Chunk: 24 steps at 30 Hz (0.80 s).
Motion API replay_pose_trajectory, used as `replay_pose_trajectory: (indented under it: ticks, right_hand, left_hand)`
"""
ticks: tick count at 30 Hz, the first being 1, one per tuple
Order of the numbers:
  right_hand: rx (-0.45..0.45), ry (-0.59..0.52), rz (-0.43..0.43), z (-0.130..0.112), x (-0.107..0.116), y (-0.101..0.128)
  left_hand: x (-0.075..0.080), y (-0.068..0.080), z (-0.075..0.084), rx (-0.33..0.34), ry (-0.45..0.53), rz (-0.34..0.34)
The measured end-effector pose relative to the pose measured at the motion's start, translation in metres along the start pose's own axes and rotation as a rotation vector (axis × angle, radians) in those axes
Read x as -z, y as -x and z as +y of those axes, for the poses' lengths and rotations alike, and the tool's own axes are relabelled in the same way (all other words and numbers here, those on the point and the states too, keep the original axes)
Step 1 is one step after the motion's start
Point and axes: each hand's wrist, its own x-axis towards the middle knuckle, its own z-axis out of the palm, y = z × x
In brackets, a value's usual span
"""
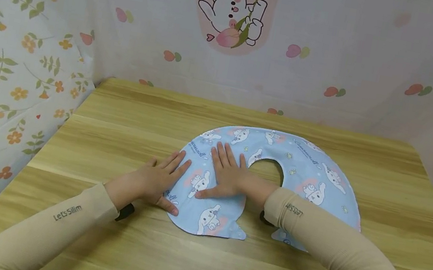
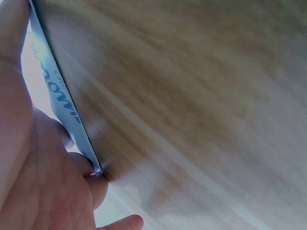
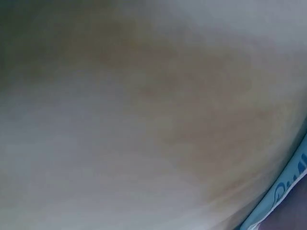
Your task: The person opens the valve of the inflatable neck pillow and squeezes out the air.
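Observation:
A flat, light blue U-shaped cloth piece (image 1: pixel 299 171), printed with white cartoon characters and lettering, lies on the wooden table with its opening toward me. My left hand (image 1: pixel 153 181) rests along its left outer edge, fingers extended and spread. Farther in, my right hand (image 1: pixel 231 176) presses flat on the left half, fingers straight. My right forearm crosses the cloth's opening and hides part of its right half. In the left wrist view, the fingers touch the edge of the cloth (image 2: pixel 62 98). A strip of the cloth (image 3: pixel 280 189) shows at lower right in the blurred right wrist view.
The wood-grain table (image 1: pixel 124 114) extends around the cloth on all sides. Behind it hangs a white curtain (image 1: pixel 336 45) with fruit prints and a rabbit picture. A floral curtain (image 1: pixel 15 70) borders the left side.

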Motion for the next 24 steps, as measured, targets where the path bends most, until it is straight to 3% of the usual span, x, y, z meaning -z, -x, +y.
replay_pose_trajectory:
  ticks: [13,24]
  right_hand:
    - [-0.019,-0.04,0.01,0.0,0.016,-0.001]
    - [-0.085,-0.059,0.023,0.01,0.014,-0.025]
  left_hand:
    - [0.0,0.002,0.002,-0.002,0.007,0.004]
    - [0.0,0.003,0.002,-0.002,0.002,0.019]
